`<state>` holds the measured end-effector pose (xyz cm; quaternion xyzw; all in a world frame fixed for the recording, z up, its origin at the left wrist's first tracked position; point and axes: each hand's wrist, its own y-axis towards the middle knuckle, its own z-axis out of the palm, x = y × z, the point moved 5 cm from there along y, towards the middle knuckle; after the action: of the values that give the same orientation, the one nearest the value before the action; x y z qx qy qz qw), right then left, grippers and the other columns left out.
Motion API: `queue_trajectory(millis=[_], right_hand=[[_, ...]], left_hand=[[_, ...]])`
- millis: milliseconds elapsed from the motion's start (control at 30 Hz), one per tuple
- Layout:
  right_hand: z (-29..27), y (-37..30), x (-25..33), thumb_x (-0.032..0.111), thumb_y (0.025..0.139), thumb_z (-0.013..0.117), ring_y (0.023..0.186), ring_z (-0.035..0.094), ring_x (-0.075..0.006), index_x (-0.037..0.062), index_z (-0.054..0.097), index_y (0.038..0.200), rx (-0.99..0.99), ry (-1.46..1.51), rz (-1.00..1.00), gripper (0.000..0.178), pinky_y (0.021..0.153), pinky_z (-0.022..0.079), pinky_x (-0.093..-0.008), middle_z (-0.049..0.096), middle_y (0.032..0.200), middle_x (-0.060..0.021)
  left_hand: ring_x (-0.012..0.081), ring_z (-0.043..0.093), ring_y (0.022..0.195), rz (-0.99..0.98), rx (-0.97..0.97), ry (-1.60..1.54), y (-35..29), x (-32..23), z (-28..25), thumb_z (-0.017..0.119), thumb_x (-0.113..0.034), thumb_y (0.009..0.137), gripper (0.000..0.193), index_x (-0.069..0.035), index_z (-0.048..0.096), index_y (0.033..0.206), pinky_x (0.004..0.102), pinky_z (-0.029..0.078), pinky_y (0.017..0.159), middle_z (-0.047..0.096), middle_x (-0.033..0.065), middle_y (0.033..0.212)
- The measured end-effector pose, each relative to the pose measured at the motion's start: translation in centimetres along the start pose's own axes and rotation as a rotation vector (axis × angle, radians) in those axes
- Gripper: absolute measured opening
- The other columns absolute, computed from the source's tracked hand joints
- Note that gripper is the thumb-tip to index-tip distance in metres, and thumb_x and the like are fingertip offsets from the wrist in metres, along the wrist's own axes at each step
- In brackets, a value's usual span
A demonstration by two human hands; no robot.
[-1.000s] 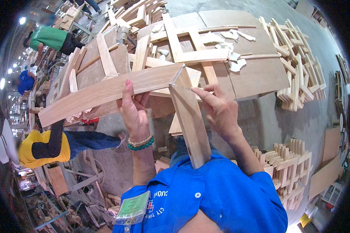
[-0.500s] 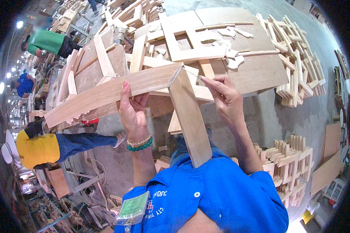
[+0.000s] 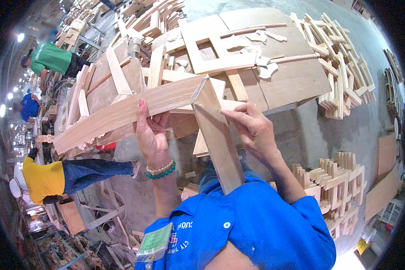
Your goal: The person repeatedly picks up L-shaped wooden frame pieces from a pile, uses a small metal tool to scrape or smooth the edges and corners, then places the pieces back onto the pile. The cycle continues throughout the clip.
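A frame of two pale wooden boards (image 3: 137,108) meets in an angled corner joint in front of me. One board runs off to the left, while the other comes down against my blue shirt. My left hand (image 3: 151,135) grips the left board from below, thumb on its near face and fingers behind. Whitish filler or glue shows along the joint (image 3: 195,95). Beside the lower board, just below that corner, my right hand (image 3: 253,130) is closed in a pinch. A thin, narrow stick-like thing (image 3: 213,110) sticks out of its fingertips against the wood; its kind is unclear.
Beyond the frame, a brown board-topped table (image 3: 297,83) bears wooden frames (image 3: 202,47) and torn white scraps (image 3: 267,69). Stacked wooden parts stand at the far right (image 3: 342,67) and lower right (image 3: 342,184). People in yellow (image 3: 44,180), green (image 3: 54,58) and blue are at the left.
My right hand has moved down and slightly left, bringing the thin thing from the joint's outer tip to the lower board's face. My left hand keeps its grip.
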<state>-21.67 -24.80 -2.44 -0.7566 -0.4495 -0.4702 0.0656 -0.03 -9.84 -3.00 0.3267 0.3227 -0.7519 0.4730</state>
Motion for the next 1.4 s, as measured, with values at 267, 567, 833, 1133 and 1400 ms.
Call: queue_trajectory(millis=[267, 567, 833, 1133, 1400], right_hand=[[-1.5, 0.0, 1.3, -0.004, 0.073, 0.06, 0.076, 0.062, -0.0204, 0.0165, 0.069, 0.106, -0.066, -0.214, -0.039, 0.04, 0.063, 0.051, -0.0325, 0.059, 0.092, -0.0047], [-2.1, -0.1, 2.8, -0.003, 0.069, 0.062, 0.073, 0.06, -0.0181, 0.0156, 0.07, 0.1, -0.109, -0.393, -0.181, 0.037, 0.056, 0.05, -0.0303, 0.055, 0.088, -0.0035], [-2.1, -0.2, 2.2, -0.004, 0.07, 0.061, 0.075, 0.06, -0.019, 0.0154, 0.069, 0.101, -0.105, -0.352, -0.095, 0.038, 0.056, 0.049, -0.0311, 0.055, 0.089, -0.0036], [-2.0, 0.2, 1.0, -0.005, 0.072, 0.061, 0.072, 0.06, -0.0184, 0.0176, 0.068, 0.109, -0.153, -0.25, 0.025, 0.044, 0.057, 0.049, -0.0311, 0.056, 0.09, -0.0043], [-1.3, -0.2, 1.1, -0.004, 0.073, 0.061, 0.073, 0.06, -0.0208, 0.0162, 0.067, 0.109, -0.094, -0.265, -0.006, 0.042, 0.06, 0.05, -0.0325, 0.057, 0.09, -0.0057]], left_hand=[[0.0257, 0.064, 0.095, 0.01, -0.002, 0.016, 0.0, 0.3, 0.1, 0.069, -0.02, 0.084, 0.037, -0.005, 0.053, 0.115, 0.0428, 0.057, 0.08, 0.063, 0.0116, 0.108], [0.0268, 0.063, 0.095, 0.016, 0.033, 0.054, -0.4, 0.5, 1.3, 0.069, -0.021, 0.084, 0.041, -0.005, 0.051, 0.117, 0.0445, 0.056, 0.083, 0.062, 0.0113, 0.109], [0.0285, 0.063, 0.098, -0.02, 0.067, 0.039, -0.1, 1.0, 1.6, 0.067, -0.02, 0.085, 0.039, -0.004, 0.051, 0.116, 0.0449, 0.057, 0.083, 0.061, 0.013, 0.111], [0.0254, 0.065, 0.092, -0.082, 0.055, -0.001, 0.7, 1.9, 0.9, 0.067, -0.019, 0.085, 0.035, -0.006, 0.052, 0.114, 0.042, 0.057, 0.082, 0.062, 0.0137, 0.106], [0.0268, 0.062, 0.101, -0.08, 0.026, 0.014, 0.8, 1.9, 0.6, 0.066, -0.02, 0.086, 0.034, -0.005, 0.053, 0.114, 0.0456, 0.055, 0.086, 0.061, 0.0138, 0.112]])
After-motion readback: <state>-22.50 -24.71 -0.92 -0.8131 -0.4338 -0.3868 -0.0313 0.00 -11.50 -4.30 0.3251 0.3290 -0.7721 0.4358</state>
